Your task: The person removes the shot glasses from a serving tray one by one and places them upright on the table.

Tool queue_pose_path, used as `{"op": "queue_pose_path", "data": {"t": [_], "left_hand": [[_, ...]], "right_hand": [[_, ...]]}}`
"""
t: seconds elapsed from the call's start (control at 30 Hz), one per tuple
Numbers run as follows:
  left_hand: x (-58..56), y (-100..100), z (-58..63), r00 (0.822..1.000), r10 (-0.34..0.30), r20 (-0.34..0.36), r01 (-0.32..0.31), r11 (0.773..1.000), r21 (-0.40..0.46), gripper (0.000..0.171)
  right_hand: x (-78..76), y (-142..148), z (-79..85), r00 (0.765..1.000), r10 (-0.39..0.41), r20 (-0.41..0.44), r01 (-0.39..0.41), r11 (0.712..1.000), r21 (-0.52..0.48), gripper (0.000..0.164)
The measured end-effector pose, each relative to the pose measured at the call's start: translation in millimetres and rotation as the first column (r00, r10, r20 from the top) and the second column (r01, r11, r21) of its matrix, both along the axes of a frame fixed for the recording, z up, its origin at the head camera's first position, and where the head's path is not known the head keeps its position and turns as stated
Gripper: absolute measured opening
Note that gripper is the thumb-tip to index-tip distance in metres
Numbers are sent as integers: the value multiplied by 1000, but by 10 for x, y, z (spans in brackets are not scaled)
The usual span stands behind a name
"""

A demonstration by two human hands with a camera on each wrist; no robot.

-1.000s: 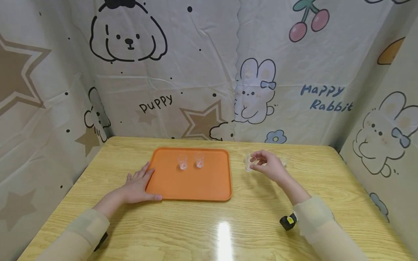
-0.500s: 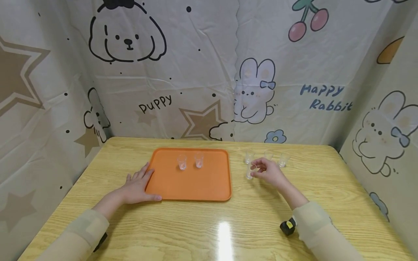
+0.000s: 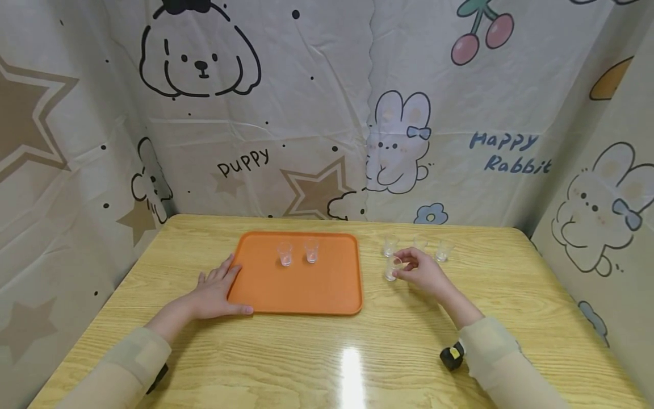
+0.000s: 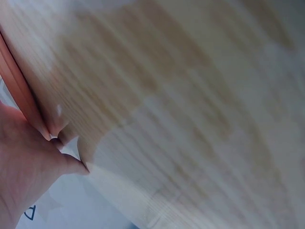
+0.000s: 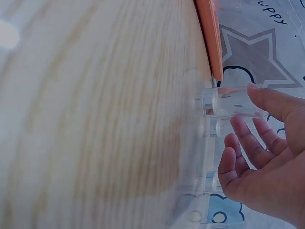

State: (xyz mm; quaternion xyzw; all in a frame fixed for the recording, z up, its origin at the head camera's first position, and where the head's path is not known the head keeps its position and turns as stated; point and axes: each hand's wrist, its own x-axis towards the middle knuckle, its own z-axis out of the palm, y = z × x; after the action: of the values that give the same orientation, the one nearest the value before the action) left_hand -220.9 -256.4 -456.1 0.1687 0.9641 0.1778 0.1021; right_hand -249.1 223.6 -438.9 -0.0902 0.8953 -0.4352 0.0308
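Observation:
In the head view my left hand point(image 3: 217, 292) lies with spread, fairly straight fingers along the left edge of an orange tray point(image 3: 306, 292). Its thumb touches the tray's front left corner. Two small clear shot glasses stand upright on the tray, a left one point(image 3: 285, 255) and a right one point(image 3: 311, 252). To the tray's right, my right hand point(image 3: 420, 270) pinches another clear shot glass point(image 3: 390, 270) between thumb and fingers near its rim. That glass point(image 5: 233, 101) is upright in the right wrist view, its base at or very close to the tabletop.
Behind the pinched glass, more clear shot glasses stand on the wooden table point(image 3: 286, 358): a left one point(image 3: 390, 246), a middle one point(image 3: 420, 243) partly hidden by my hand, and a right one point(image 3: 443, 250). A printed curtain point(image 3: 317, 113) closes off the back.
Over the last second my right hand has come slightly nearer with its glass, revealing the glasses behind. In the latest half second it has barely moved. The left hand and tray stay put.

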Motion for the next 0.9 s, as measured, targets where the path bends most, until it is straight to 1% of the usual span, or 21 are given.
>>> {"op": "queue_pose_path", "data": {"t": [0.1, 0.3, 0.4, 0.57, 0.9], "left_hand": [[-2, 2, 0, 1000, -2, -3, 2, 1000, 2, 117], [4, 5, 0, 1000, -4, -8, 4, 1000, -3, 117], [10, 8, 2, 1000, -2, -11, 2, 1000, -7, 117], [7, 9, 4, 1000, -3, -18, 2, 1000, -11, 117], [0, 12, 13, 1000, -6, -20, 6, 1000, -14, 117]], "right_hand": [[6, 22, 31, 1000, -14, 9, 14, 1000, -3, 43], [33, 48, 141, 1000, 11, -26, -11, 1000, -24, 46], [56, 37, 225, 1000, 15, -26, -16, 1000, -26, 46], [83, 5, 384, 1000, 17, -20, -18, 1000, -2, 47], [67, -143, 690, 1000, 10, -16, -9, 1000, 14, 47]]}}
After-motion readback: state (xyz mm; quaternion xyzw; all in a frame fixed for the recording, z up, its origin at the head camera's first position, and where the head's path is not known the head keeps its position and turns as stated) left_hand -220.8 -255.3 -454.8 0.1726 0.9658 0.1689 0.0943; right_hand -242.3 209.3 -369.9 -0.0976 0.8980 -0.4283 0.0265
